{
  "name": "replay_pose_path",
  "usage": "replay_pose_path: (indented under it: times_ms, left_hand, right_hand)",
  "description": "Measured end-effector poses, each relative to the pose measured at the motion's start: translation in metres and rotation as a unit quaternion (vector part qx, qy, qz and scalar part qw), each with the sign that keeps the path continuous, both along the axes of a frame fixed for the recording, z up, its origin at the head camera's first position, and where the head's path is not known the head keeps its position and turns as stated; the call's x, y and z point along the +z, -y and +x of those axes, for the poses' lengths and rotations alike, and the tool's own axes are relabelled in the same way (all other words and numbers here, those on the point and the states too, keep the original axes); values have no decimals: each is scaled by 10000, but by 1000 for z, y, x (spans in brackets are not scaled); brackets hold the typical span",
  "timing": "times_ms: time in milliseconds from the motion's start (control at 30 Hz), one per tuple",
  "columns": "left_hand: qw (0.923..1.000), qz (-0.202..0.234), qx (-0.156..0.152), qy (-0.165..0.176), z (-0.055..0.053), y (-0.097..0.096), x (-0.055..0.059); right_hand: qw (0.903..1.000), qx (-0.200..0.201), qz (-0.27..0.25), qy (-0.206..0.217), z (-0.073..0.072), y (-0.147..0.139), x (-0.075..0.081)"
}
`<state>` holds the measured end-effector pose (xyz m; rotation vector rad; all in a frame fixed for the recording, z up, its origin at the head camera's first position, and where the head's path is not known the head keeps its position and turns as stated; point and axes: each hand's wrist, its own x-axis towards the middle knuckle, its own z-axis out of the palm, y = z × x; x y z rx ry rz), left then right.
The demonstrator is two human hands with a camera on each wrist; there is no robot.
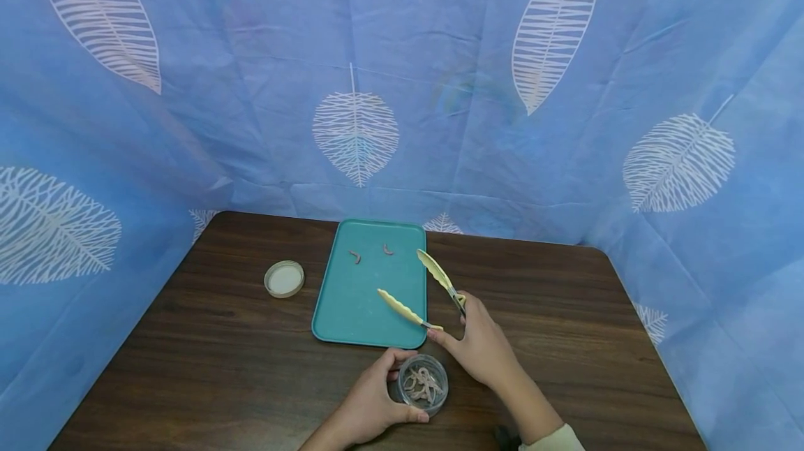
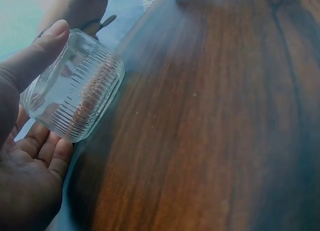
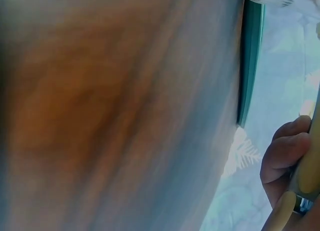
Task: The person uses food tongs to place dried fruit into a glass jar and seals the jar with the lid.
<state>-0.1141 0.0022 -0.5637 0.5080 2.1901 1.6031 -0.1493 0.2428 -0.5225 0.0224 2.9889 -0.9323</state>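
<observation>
My left hand grips a clear ribbed jar by its side, thumb on one side and fingers on the other. Inside the jar lie several pale, worm-like pieces. My right hand holds a pair of tongs with cream-yellow tips, spread wide apart with nothing between them. The tong tips hang over the right part of a teal tray. Two small pinkish worm-like pieces, one on the left and one on the right, lie on the tray's far half.
A round lid with a pale centre lies on the dark wood table, left of the tray. Blue cloth with white leaf prints hangs behind and at both sides of the table. A small dark object is beside my right forearm.
</observation>
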Motion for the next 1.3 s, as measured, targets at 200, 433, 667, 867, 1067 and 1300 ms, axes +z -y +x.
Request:
replay_pose_path:
  times_ms: [200, 433, 667, 867, 1067, 1300]
  left_hand:
    - [10000, 46, -9, -39, -1, 0, -1]
    - [9999, 111, -71, -34, -2, 3, -3]
    - [9997, 198, -102, 41, -3, 4, -4]
    - [9995, 254, -126, 153, -4, 4, -4]
    - [9994, 315, -128, 111, -3, 4, -1]
    - [9994, 321, -113, 75, -2, 5, -4]
  right_hand:
    - [9997, 70, 222, 52, -16, 9, 3]
    - [9989, 146, 442, -9, -32, 20, 5]
    - [9977, 56, 674, -11, -50, 28, 2]
    - [9948, 86, 1017, -76, -65, 29, -1]
    - [9918, 90, 1262, 191, -79, 28, 2]
    - [9874, 223, 1488, 488, -92, 32, 2]
